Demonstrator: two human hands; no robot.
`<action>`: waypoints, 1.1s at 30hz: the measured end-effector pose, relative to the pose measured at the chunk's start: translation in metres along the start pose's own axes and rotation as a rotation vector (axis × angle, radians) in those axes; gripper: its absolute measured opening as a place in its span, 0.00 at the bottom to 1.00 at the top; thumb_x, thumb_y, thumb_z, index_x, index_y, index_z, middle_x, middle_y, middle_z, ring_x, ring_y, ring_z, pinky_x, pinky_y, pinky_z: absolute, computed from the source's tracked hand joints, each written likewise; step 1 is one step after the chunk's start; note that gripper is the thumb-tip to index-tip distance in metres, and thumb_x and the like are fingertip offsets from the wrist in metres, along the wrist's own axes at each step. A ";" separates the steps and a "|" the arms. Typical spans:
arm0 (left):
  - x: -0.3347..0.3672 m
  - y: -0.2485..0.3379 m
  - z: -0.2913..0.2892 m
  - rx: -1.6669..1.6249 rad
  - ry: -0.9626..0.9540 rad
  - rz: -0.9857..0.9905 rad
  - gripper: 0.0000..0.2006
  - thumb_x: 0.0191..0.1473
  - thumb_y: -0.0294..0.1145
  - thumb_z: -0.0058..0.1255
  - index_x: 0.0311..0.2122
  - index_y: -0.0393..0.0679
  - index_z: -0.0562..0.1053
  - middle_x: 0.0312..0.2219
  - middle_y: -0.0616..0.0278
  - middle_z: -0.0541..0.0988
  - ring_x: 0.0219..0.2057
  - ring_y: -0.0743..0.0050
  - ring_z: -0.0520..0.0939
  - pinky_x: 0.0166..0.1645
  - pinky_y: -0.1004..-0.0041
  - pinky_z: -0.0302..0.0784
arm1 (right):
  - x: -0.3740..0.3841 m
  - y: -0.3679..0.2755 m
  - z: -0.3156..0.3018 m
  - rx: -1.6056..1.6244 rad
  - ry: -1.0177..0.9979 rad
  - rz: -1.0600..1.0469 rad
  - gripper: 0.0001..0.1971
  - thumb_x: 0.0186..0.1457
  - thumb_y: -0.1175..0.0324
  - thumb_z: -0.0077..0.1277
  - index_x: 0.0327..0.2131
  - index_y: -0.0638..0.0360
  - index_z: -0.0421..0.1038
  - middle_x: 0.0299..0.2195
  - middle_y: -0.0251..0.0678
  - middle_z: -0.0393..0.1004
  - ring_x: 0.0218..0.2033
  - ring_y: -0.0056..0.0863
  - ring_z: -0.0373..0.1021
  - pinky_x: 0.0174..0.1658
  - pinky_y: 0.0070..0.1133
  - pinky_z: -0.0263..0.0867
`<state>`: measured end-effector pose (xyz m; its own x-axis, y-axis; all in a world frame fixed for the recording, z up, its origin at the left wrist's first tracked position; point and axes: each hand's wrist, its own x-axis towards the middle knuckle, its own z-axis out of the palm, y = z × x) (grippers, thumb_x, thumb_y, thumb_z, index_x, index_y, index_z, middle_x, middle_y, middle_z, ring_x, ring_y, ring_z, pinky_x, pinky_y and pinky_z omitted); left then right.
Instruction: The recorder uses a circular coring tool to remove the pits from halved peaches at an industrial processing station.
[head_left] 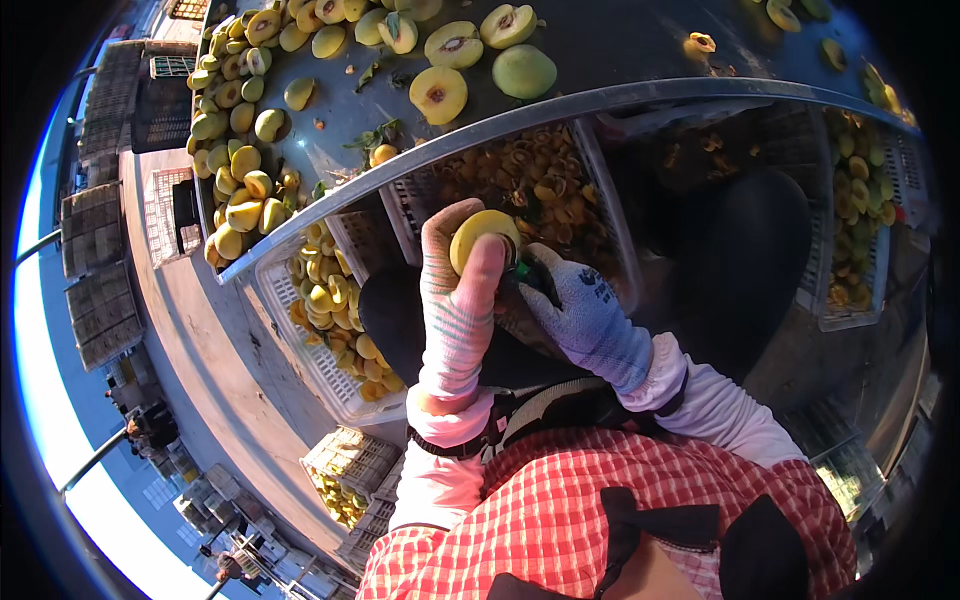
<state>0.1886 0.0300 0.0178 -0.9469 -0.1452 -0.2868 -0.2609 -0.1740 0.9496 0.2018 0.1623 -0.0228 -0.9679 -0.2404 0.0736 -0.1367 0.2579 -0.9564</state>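
Observation:
My left hand (456, 310), in a pale striped glove, is closed round a yellow peach half (480, 232) above my lap. A white-and-blue glove covers my right hand (590, 312), whose fingers are wrapped round a small tool with a green handle (524, 270). The tool meets the peach half at its right side; its working end is hidden. Below and beyond my hands stands a crate (618, 225) of brownish peach scraps. On the metal table (335, 115) ahead lie several halved peaches (438, 95), some with the stone cavity showing, and a heap of more at the left.
The table's raised metal edge (610, 97) curves across just beyond my hands. A white crate (288, 330) of yellow peach halves stands at my left, another crate (850, 322) of fruit at the right. Stacked crates (350, 455) stand near my left elbow. Leaves (375, 138) lie on the table.

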 end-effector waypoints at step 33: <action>-0.012 -0.051 0.026 0.035 0.235 0.157 0.23 0.60 0.54 0.40 0.43 0.40 0.68 0.34 0.65 0.75 0.35 0.80 0.72 0.43 0.76 0.69 | -0.019 0.010 0.000 0.280 0.053 0.078 0.13 0.57 0.66 0.47 0.41 0.66 0.66 0.29 0.48 0.74 0.31 0.44 0.72 0.33 0.30 0.66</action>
<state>0.2081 0.0660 -0.0238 -0.9077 -0.3903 -0.1538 -0.1248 -0.0987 0.9873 0.2188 0.1691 -0.0334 -0.9839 -0.1787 0.0041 -0.0049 0.0038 -1.0000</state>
